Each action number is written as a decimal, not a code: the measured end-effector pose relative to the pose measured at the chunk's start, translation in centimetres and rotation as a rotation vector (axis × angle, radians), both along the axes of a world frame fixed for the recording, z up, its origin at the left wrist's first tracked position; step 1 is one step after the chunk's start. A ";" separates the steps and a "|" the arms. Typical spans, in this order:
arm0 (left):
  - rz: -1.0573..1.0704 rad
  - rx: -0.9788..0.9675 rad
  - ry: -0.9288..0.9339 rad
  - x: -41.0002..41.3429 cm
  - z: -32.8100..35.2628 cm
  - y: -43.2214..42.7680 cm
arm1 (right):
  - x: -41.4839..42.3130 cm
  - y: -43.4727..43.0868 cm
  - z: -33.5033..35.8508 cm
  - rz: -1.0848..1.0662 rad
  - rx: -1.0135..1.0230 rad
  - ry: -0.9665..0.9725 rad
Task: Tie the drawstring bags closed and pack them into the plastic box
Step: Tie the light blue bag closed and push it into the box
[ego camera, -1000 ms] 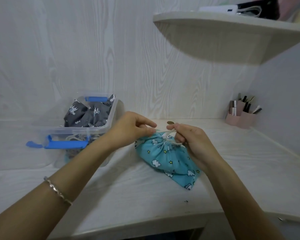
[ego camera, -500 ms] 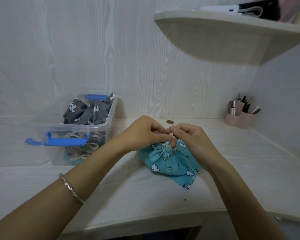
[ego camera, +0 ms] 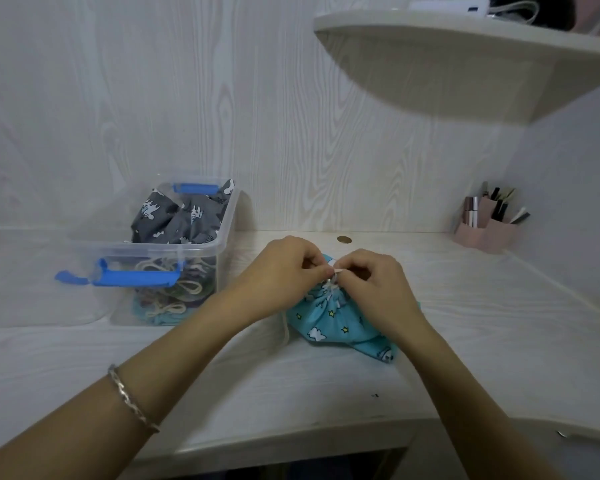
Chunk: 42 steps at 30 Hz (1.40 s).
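1. My left hand (ego camera: 284,271) and right hand (ego camera: 371,285) meet fingertip to fingertip near the middle of the pale wood-grain surface (ego camera: 291,375).
2. Both grips are narrow. Each pinches the cream drawstring (ego camera: 336,270) between thumb and curled fingers, just above the gathered mouth of a bag.
3. That turquoise drawstring bag (ego camera: 329,320), printed with white clouds and yellow stars, lies on the surface under my hands, with its body trailing toward the near right.
4. To the left, apart from the bag, stands a clear plastic box (ego camera: 226,233) with blue handles (ego camera: 136,275).
5. A grey printed bag (ego camera: 177,220) sits on top inside the box, and cream cords (ego camera: 174,306) show through its near wall.
6. A silver bracelet (ego camera: 132,400) circles my left wrist.
7. A pink pen holder (ego camera: 485,233) stands at the far right, below a curved shelf (ego camera: 465,64).
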<state>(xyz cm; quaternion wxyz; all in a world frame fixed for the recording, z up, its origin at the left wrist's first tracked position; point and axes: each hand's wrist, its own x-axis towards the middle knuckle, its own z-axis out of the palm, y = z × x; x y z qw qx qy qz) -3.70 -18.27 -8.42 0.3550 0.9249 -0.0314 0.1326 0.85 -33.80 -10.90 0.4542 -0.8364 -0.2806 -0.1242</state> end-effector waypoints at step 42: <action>0.020 0.213 -0.018 -0.8 -1.2 0.1 | 2.0 -0.8 1.7 0.203 -0.209 0.859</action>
